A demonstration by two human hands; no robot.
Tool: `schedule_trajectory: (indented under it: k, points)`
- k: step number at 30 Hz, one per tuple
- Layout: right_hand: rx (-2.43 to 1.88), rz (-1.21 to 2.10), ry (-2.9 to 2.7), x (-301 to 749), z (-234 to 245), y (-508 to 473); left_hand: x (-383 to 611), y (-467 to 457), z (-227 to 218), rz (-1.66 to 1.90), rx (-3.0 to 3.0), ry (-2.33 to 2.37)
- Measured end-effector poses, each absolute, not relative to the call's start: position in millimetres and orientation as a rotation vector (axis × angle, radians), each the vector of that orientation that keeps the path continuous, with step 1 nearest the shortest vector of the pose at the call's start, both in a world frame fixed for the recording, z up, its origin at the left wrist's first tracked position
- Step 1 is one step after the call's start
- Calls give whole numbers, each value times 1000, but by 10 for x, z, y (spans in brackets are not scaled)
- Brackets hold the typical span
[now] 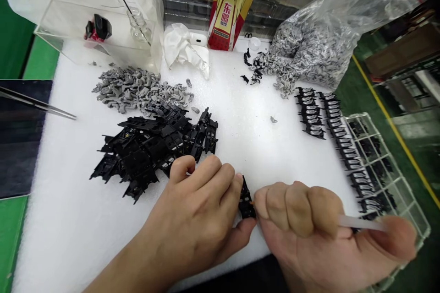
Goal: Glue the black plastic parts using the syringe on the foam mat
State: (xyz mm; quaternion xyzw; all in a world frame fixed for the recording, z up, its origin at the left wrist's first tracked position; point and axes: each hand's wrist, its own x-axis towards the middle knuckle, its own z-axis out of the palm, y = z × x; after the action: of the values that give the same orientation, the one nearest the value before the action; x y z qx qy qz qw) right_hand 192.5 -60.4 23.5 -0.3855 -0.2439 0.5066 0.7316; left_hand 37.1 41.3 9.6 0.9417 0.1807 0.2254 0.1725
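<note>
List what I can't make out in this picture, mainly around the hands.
All in the head view:
- Black part: partly covered by the left hand.
- Stick: middle hidden inside the right hand; outer end blurred.
- Tray: near portion blocked by the right hand; contents too dark and blurred to count.
- Tweezers: rear end cut off by the left edge.

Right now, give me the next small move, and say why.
I would probably nudge the white rod-shaped tool in the right hand gently against the small black plastic-looking part: the left hand pinches that part, and a small orange tip shows at its edge; contact is unclear.
</note>
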Motion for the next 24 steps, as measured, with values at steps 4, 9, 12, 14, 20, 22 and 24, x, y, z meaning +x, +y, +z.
schedule_trajectory:
  k: [4, 9, 12, 14, 20, 22, 24]
  points:
    - [-823, 1116, -556, 1937, 203, -607, 369, 416, 78, 658, 2666, 497]
    - [-820, 1113, -566, 1916, 206, -606, 370, 413, 64, 670, 2664, 491]
    - [-816, 1111, -566, 1917, 213, -591, 372, 410, 65, 649, 2670, 496]
    - [-813, 1111, -561, 1919, 214, -582, 373, 408, 64, 641, 2675, 502]
    - [-811, 1137, -565, 1920, 206, -599, 358, 400, 68, 626, 2686, 501]
    - [-816, 1134, -548, 1929, 212, -605, 354, 398, 76, 604, 2691, 507]
    - [-829, 1134, -540, 1940, 223, -599, 356, 399, 80, 622, 2688, 500]
